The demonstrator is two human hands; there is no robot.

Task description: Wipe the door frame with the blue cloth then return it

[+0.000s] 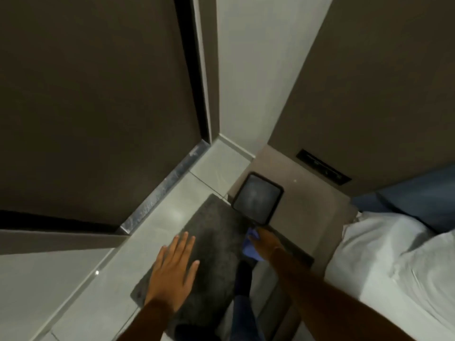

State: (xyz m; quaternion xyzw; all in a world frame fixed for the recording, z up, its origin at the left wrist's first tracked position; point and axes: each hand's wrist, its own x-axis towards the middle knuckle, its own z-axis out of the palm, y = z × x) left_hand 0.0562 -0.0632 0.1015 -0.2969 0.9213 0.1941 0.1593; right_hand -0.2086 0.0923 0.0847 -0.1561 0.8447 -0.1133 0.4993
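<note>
The blue cloth (250,247) is bunched in my right hand (264,243), low in the middle of the view, at the near edge of a brown bedside unit. Just beyond it stands a black-framed square object (257,201). My left hand (172,269) hovers flat with fingers spread over a dark grey floor mat (216,232). The door frame (205,70) is a pale vertical strip beside a dark brown door (93,94) at the upper left.
A metal threshold strip (163,188) runs along the door's foot over pale floor tiles (73,279). The brown bedside unit (305,215) carries a black socket panel (323,167). A bed with white bedding (398,267) fills the right side.
</note>
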